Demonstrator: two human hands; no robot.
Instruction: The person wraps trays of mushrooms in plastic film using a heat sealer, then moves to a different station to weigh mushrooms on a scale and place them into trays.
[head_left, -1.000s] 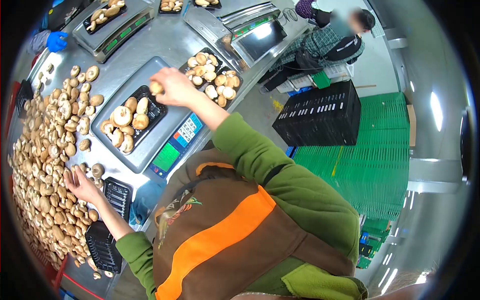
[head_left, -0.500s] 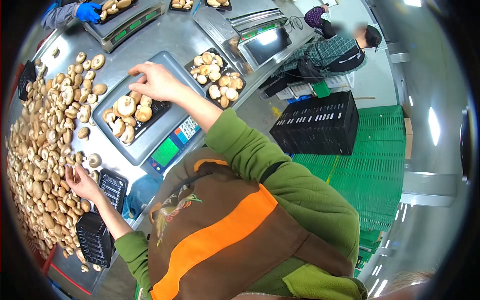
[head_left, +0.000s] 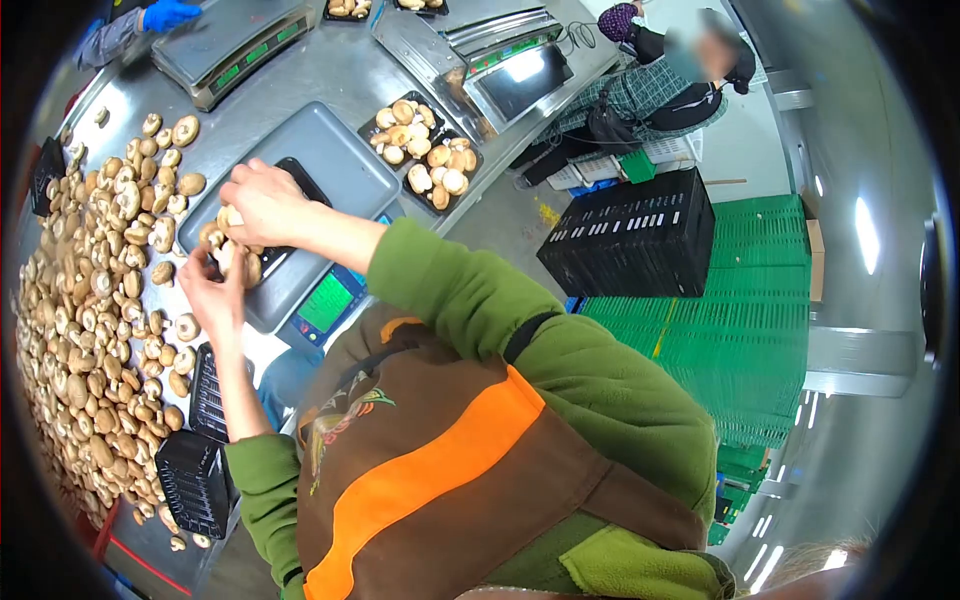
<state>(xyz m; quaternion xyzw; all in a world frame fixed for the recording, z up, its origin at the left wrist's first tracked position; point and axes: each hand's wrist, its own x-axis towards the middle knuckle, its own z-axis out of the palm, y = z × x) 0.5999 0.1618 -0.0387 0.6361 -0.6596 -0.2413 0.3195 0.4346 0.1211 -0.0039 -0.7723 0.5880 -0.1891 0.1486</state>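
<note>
A black tray [head_left: 303, 180] of mushrooms [head_left: 252, 268] lies on the grey pan [head_left: 345, 150] of a scale with a lit green display [head_left: 326, 302]. My right hand [head_left: 268, 208] reaches over the tray from the right, fingers curled round mushrooms at its left part. From below, my left hand [head_left: 214, 292] touches the same mushrooms at the pan's left edge, fingers bent. Both hands hide much of the mushrooms between them. A large heap of loose mushrooms [head_left: 85, 350] spreads left of the scale.
Empty black trays [head_left: 192, 482] stack near the table's front edge, beside a blue cloth [head_left: 290, 380]. Two filled trays [head_left: 440, 175] sit right of the scale. Another scale [head_left: 230, 50] and a co-worker's blue-gloved hand [head_left: 170, 14] are at the top left. Another person [head_left: 650, 95] is behind black crates [head_left: 630, 240].
My right hand has moved left and down onto the mushrooms. My left hand has risen from the heap to the tray. The co-worker's filled tray has left the other scale.
</note>
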